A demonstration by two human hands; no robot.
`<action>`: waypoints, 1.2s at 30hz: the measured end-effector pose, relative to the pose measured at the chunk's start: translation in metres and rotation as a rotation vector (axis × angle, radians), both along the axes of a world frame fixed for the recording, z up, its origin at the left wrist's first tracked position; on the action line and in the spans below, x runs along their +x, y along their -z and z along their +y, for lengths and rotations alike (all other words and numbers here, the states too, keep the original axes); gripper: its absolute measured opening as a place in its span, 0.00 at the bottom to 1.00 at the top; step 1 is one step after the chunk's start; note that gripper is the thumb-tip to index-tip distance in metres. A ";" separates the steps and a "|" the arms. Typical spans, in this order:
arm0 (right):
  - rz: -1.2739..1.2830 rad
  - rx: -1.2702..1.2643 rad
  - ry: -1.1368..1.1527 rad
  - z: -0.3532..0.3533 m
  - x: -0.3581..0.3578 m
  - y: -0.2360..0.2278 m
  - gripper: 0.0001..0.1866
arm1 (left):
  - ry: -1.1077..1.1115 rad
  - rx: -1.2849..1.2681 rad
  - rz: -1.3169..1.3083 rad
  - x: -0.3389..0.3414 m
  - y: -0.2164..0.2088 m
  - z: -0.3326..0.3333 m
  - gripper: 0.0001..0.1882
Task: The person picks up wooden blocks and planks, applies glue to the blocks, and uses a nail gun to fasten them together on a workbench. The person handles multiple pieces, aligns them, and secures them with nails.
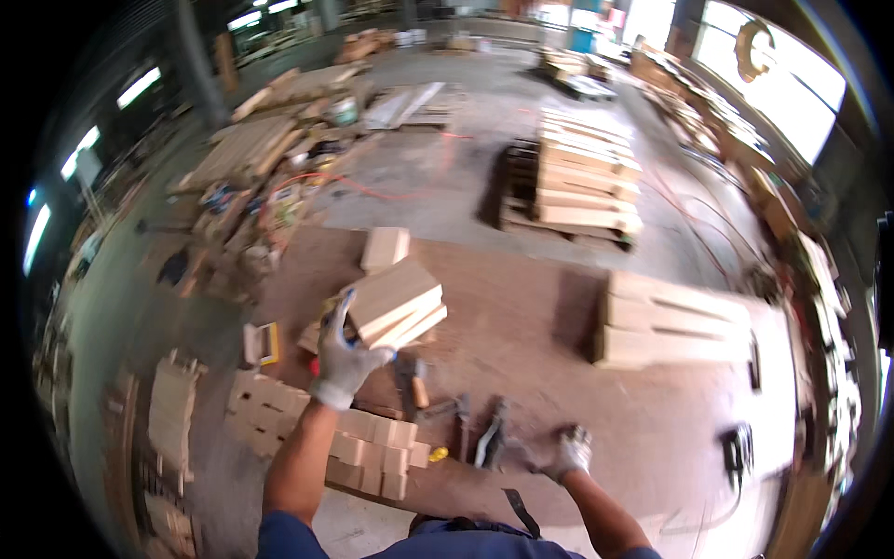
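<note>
My left hand [346,363], in a pale glove, grips the near left end of a small stack of short wooden boards [396,300], thumb on the near side and fingers on the far side. The stack sits at an angle above the brown worktable [503,307]. Just behind it stands another pale wood block [386,249]. My right hand [572,454], also gloved, is low over the table's near side, its fingers blurred. To its left lie dark hand tools [491,433] and a hammer-like tool with a wooden handle [420,384].
Notched wood blocks [372,452] line the table's near left edge. Longer slotted wooden pieces [675,321] lie at the right. A corded black device [738,450] rests at the near right corner. Beyond the table, a wood stack [587,172] stands on a pallet; orange hoses cross the floor.
</note>
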State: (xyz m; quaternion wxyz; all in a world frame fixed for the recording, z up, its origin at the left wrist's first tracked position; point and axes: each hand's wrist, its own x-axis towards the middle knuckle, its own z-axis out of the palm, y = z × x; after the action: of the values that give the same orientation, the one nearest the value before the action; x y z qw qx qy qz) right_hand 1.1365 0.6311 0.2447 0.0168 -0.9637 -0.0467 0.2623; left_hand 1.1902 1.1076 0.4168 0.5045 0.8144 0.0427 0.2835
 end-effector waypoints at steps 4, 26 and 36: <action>-0.237 0.218 -0.009 -0.042 -0.010 0.024 0.47 | 0.341 -0.690 0.202 -0.087 -0.003 -0.159 0.59; -0.018 2.002 1.690 -0.514 -0.461 -0.062 0.30 | 1.494 0.528 0.141 -0.324 0.018 -0.768 0.59; -0.506 2.116 1.932 -0.668 -0.490 0.010 0.37 | 1.624 0.597 0.247 -0.266 0.096 -0.965 0.58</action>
State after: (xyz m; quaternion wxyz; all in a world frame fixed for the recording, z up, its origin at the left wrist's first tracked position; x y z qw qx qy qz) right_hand 0.6464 -0.0371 0.2350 0.8631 -0.1755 0.4377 -0.1808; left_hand 0.9244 0.1425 0.3208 0.3078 0.7160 -0.5725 -0.2546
